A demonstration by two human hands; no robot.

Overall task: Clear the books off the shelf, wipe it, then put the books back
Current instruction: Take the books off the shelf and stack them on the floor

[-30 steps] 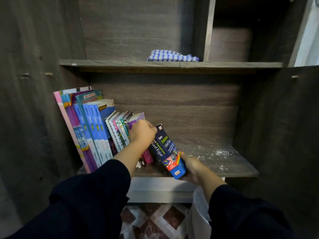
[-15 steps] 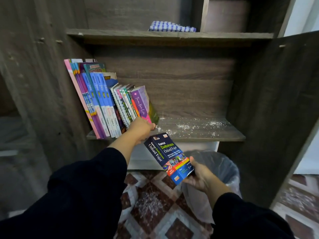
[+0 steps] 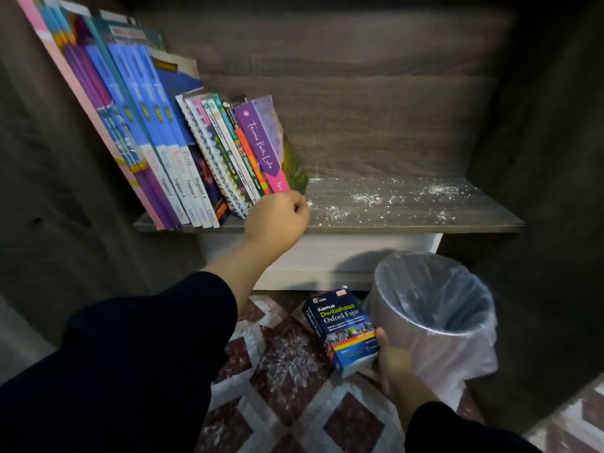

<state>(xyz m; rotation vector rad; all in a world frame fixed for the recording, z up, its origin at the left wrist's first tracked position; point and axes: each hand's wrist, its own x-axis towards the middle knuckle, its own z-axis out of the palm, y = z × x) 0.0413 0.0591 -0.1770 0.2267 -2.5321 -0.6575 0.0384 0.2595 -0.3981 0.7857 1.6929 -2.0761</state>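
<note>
Head view: the right hand (image 3: 394, 364) grips a blue dictionary (image 3: 343, 331) low over the tiled floor (image 3: 287, 380), just left of a lined bin (image 3: 434, 308). The left hand (image 3: 277, 217), curled closed, rests at the foot of the leaning books (image 3: 183, 142) on the shelf's (image 3: 408, 220) left. White crumbs (image 3: 369, 197) dust the bare right part.

We see a row of books (image 3: 170, 152) leaning leftward on the left half of the shelf (image 3: 408, 220), with scattered crumbs (image 3: 376, 199) on the shelf to their right. Our left hand (image 3: 277, 217) rests at the shelf's front edge, touching the foot of the rightmost books. Below the shelf, on the floor (image 3: 281, 380), a lined bin (image 3: 434, 315) stands at the right; just left of it our right hand (image 3: 392, 361) holds a dictionary (image 3: 343, 328) low over the floor.
</note>
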